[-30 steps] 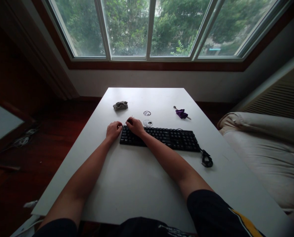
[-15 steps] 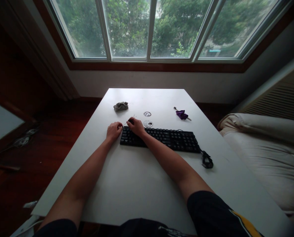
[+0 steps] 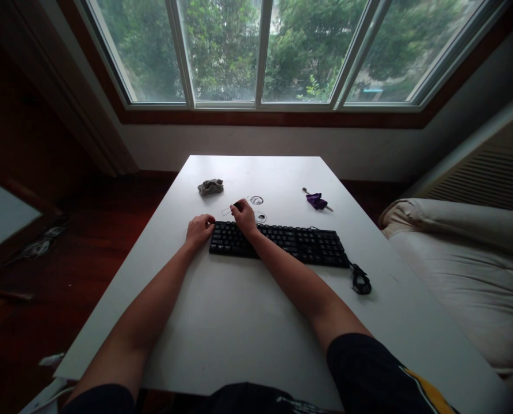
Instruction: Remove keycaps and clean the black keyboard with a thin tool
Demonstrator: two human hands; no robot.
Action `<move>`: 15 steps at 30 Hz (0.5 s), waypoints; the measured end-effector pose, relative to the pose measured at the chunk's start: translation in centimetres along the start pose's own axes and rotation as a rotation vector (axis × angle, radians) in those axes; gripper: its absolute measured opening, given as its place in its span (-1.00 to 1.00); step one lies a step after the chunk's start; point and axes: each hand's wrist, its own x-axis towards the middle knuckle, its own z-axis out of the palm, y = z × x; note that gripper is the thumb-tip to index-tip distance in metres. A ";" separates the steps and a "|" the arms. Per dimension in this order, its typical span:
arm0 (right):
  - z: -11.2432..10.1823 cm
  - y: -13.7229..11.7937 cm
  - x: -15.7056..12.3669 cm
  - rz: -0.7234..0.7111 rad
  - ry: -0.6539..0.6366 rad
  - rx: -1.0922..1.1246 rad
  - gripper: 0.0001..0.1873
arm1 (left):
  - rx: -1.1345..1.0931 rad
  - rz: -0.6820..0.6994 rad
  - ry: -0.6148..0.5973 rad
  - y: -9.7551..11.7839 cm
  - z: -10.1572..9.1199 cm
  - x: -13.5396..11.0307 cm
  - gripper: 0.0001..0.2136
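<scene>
A black keyboard [image 3: 282, 241] lies across the white table. My left hand [image 3: 199, 230] rests at its upper left corner, fingers curled against the edge as if steadying it. Above the keyboard's left part, my right hand [image 3: 244, 217] is closed on a thin wire tool that looks like a keycap puller [image 3: 226, 211]; its wire end points left and a dark part shows between the fingers. Just behind the keyboard, partly covered by my right hand, sits a small clear round dish [image 3: 260, 217] with a dark piece in it. A second round dish [image 3: 256, 200] stands farther back.
A crumpled grey cloth [image 3: 210, 187] lies at the back left. At the back right, a purple cloth [image 3: 317, 201] is wrapped around a thin brush-like stick. The keyboard's bundled cable [image 3: 361, 280] lies at its right end. A pale sofa [image 3: 467, 276] stands right of the table [image 3: 222, 322].
My right hand has lifted slightly and moved right, away from the keyboard's upper left corner, with the wire tool in it. My left hand has stayed at the corner.
</scene>
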 end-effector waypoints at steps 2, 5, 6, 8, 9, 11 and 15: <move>0.1 0.2 0.0 -0.005 0.003 0.025 -0.73 | 0.009 -0.008 -0.002 0.0 0.0 0.0 -0.84; 0.2 0.1 0.0 -0.005 -0.034 0.080 -0.72 | 0.020 -0.006 0.005 -0.1 0.2 0.0 -0.83; 0.2 0.1 0.0 -0.003 -0.048 0.101 -0.72 | 0.022 -0.002 0.010 -0.1 0.2 0.0 -0.83; 0.2 -0.1 -0.1 -0.006 -0.072 0.135 -0.71 | 0.024 0.007 0.026 -0.2 0.3 0.1 -0.84; 0.2 -0.2 -0.2 -0.012 -0.082 0.146 -0.71 | 0.028 0.008 0.034 -0.2 0.3 0.1 -0.84; 0.2 -0.3 -0.3 -0.023 -0.095 0.150 -0.71 | 0.038 -0.001 0.044 -0.2 0.3 0.1 -0.84; 0.2 -0.4 -0.4 -0.024 -0.089 0.104 -0.71 | 0.044 -0.029 0.035 -0.1 0.3 0.1 -0.84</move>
